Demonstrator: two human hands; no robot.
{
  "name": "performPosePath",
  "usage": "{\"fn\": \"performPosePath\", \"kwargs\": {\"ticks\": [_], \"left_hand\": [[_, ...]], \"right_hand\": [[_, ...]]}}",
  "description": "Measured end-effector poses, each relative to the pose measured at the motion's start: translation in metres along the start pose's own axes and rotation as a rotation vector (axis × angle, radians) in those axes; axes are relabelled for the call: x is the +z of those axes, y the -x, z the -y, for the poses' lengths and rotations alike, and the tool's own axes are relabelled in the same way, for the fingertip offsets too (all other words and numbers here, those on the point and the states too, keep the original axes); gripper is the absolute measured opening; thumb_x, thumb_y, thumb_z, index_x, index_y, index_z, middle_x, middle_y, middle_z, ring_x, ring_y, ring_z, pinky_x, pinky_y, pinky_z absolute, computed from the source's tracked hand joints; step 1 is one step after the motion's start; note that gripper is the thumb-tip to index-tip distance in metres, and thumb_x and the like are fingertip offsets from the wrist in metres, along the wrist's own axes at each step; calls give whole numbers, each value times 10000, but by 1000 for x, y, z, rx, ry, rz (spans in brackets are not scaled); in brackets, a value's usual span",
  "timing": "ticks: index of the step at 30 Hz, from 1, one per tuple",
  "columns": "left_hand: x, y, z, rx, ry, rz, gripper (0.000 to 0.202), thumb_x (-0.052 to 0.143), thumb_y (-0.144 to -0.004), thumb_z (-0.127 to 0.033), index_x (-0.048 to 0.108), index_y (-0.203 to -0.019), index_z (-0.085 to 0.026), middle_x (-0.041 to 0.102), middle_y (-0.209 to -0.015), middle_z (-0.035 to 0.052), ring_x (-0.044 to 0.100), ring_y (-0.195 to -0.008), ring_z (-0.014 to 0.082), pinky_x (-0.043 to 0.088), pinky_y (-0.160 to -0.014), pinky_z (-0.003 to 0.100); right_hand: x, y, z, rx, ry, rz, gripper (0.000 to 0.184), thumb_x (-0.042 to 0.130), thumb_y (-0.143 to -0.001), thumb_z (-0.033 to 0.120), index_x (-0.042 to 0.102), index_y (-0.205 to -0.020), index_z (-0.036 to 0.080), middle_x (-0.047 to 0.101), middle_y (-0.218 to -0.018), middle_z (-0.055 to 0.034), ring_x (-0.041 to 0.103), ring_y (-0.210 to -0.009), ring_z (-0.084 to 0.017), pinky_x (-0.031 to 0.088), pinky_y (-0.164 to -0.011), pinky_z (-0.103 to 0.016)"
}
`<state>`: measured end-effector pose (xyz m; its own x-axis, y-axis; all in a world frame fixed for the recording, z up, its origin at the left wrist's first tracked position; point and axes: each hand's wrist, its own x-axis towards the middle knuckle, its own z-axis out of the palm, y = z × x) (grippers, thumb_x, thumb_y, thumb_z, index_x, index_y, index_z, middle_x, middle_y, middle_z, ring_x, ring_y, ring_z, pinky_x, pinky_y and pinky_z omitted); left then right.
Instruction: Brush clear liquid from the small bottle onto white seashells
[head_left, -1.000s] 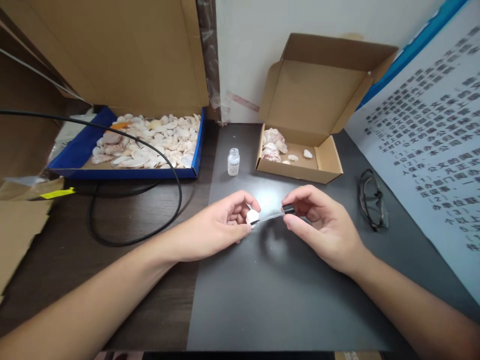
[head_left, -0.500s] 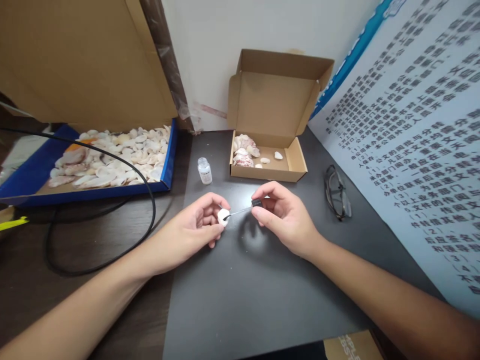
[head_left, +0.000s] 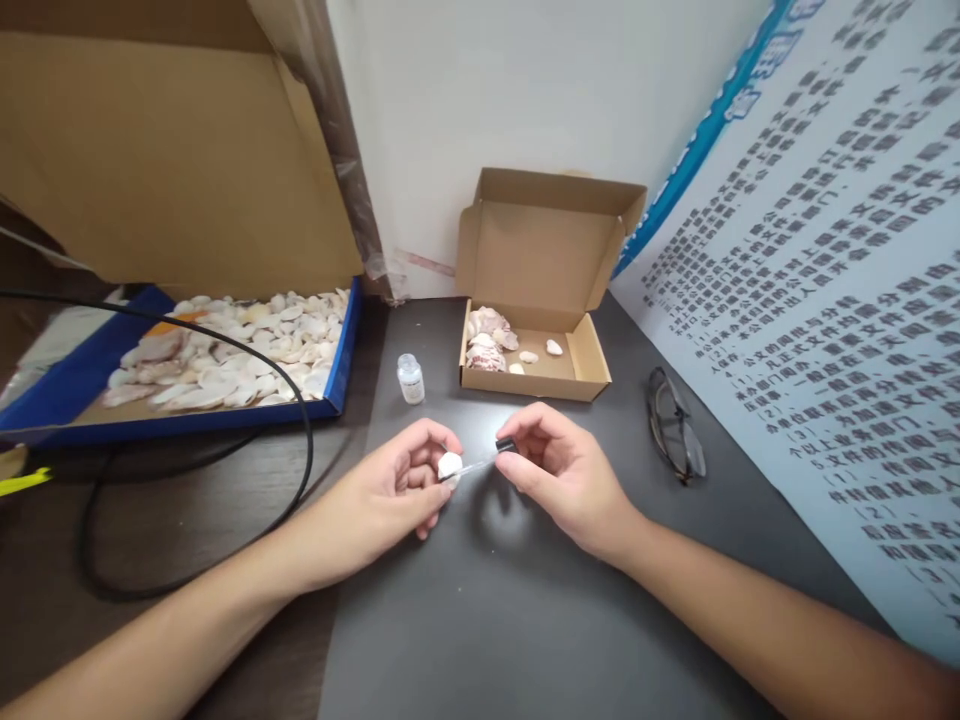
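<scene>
My left hand (head_left: pixel 401 487) pinches a small white shell (head_left: pixel 449 465) just above the dark mat (head_left: pixel 517 600). My right hand (head_left: pixel 559 470) holds a thin clear brush applicator by its black cap (head_left: pixel 504 444), and the brush tip touches the shell. A small clear open bottle (head_left: pixel 410 379) stands on the mat behind my left hand. Behind my right hand sits a small open cardboard box (head_left: pixel 581 352) with a few shells in it.
A blue tray (head_left: pixel 341 360) heaped with several pale shells lies at the left under a big cardboard flap. A black cable (head_left: pixel 304 440) loops across the wooden table. Glasses (head_left: pixel 675 425) lie at the right, next to a leaning printed board (head_left: pixel 825 300).
The view has tilted up and shifted, so everything sits lower in frame. Both hands keep the same hold, with the brush tip still at the shell.
</scene>
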<state>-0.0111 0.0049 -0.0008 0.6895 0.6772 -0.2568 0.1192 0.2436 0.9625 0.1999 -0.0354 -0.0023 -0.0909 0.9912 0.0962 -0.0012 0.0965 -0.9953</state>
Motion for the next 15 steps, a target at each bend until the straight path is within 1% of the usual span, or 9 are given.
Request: {"fn": "performPosePath", "kwargs": {"ticks": [4,9,15], "left_hand": [[1,4,-1,-5,1,20,212,603,-927,-285,470,-1078,-219,484,-793,-53,460,-638,82,441,-588,215],[0,7,-5,-6,19,23,213,607,-919,-282,467,-1061,-207,465,-765,-61,441,-633,84,421,-590,218],[-2,7,-3,-8,8,30,197,585,-925,-270,466,-1069,-206,478,-791,-53,443,-632,79,390,-584,214]], "right_hand": [[0,4,1,8,86,9,137,694,-830,259,615,-933,215,502,-655,52,464,-553,-109,385,-521,-237],[0,6,4,-7,133,-55,115,669,-834,245,593,-917,221,488,-680,46,462,-560,-115,391,-522,-243],[-1,5,6,-44,160,-72,111,657,-838,225,581,-918,230,480,-685,48,469,-562,-115,388,-525,-243]]}}
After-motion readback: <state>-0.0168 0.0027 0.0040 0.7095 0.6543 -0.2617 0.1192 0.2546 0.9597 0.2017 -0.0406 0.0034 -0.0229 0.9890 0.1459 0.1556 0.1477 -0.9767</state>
